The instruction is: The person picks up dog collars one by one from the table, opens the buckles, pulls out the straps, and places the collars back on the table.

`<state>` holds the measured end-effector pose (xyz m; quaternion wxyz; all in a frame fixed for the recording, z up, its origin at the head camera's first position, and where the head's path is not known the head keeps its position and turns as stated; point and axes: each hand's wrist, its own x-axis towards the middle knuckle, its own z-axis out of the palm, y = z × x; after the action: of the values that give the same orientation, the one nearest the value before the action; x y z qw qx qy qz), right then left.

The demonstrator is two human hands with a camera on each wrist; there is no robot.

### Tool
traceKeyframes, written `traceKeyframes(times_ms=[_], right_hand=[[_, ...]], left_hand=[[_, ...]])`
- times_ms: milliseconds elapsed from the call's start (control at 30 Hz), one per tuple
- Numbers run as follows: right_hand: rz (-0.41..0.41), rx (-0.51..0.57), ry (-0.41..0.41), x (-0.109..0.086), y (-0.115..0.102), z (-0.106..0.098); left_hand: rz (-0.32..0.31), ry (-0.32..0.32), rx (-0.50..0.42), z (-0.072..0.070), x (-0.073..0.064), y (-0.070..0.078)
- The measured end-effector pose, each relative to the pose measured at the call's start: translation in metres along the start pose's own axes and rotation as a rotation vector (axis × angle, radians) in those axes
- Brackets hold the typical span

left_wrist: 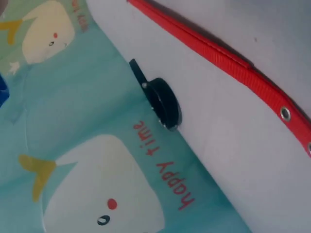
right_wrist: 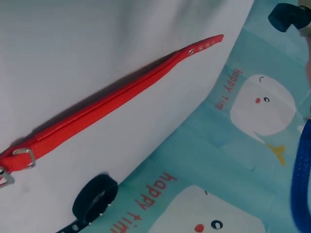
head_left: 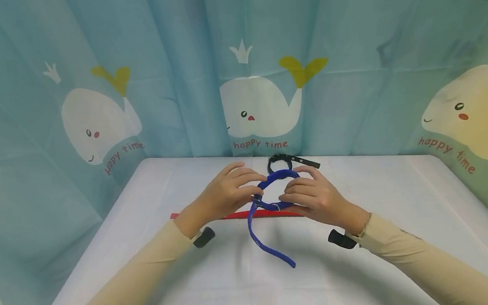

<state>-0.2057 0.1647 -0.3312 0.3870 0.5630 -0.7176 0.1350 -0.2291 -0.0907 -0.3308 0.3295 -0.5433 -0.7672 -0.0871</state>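
Above the table, both hands hold a blue collar [head_left: 277, 174] bent into a loop, its long free end dangling below. My left hand [head_left: 231, 188] pinches the loop's left side near a small metal buckle [head_left: 257, 201]. On the opposite side, my right hand [head_left: 316, 197] grips the band between thumb and fingers. Part of the blue collar [right_wrist: 301, 179] shows at the right edge of the right wrist view. Beneath the hands lies a straight red collar [head_left: 240, 215]; its metal buckle [right_wrist: 29, 158] and eyelets appear in the right wrist view.
A black collar [head_left: 305, 160] lies fastened in a ring near the table's back edge, its studded end pointing right. The table has a white cover [head_left: 186, 283]. Behind it hangs a blue-green curtain [head_left: 193, 69] printed with whales.
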Motion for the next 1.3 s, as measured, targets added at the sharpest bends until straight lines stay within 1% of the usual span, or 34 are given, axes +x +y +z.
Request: traceKeyframes(times_ms=[100,167,233,300,367,400,500,600,667,767,833,867,967,1033,1200,1300], right_hand=[[-0.007,-0.015,-0.039,-0.002,0.002,0.000],[0.001,-0.032,-0.095,-0.004,0.005,0.000],[0.038,-0.047,-0.191,-0.005,0.006,-0.002],[0.086,-0.054,-0.281,-0.005,0.006,-0.004],[0.147,-0.045,-0.343,-0.003,0.003,-0.007],[0.178,-0.029,-0.359,-0.002,0.001,-0.008],[0.245,0.020,-0.350,0.003,-0.008,-0.010],[0.282,0.016,-0.327,0.007,-0.016,-0.009],[0.286,-0.017,-0.297,0.009,-0.019,-0.009],[0.292,-0.053,-0.228,0.009,-0.022,-0.008],[0.297,-0.056,-0.188,0.008,-0.023,-0.008],[0.298,-0.055,-0.172,0.008,-0.024,-0.008],[0.295,-0.034,-0.135,0.006,-0.027,-0.010],[0.288,-0.022,-0.117,0.007,-0.031,-0.011],[0.276,-0.011,-0.086,0.010,-0.035,-0.012],[0.263,-0.021,-0.089,0.011,-0.036,-0.013]], left_hand=[[0.024,-0.069,0.039,-0.003,-0.001,0.004],[0.041,-0.100,0.089,-0.006,-0.003,0.008],[0.044,-0.132,0.141,-0.010,-0.004,0.015],[0.041,-0.149,0.188,-0.013,-0.003,0.021],[0.024,-0.165,0.215,-0.014,-0.002,0.027],[0.009,-0.169,0.217,-0.014,0.000,0.029],[-0.047,-0.160,0.210,-0.012,0.003,0.036],[-0.144,-0.156,0.158,-0.011,0.006,0.043],[-0.226,-0.153,0.086,-0.011,0.008,0.047],[-0.350,-0.138,-0.040,-0.012,0.009,0.054],[-0.414,-0.127,-0.110,-0.014,0.010,0.058],[-0.435,-0.125,-0.135,-0.015,0.011,0.059],[-0.467,-0.125,-0.163,-0.017,0.012,0.064],[-0.466,-0.122,-0.153,-0.017,0.013,0.067],[-0.453,-0.075,-0.081,-0.017,0.013,0.070],[-0.462,-0.058,-0.050,-0.017,0.014,0.070]])
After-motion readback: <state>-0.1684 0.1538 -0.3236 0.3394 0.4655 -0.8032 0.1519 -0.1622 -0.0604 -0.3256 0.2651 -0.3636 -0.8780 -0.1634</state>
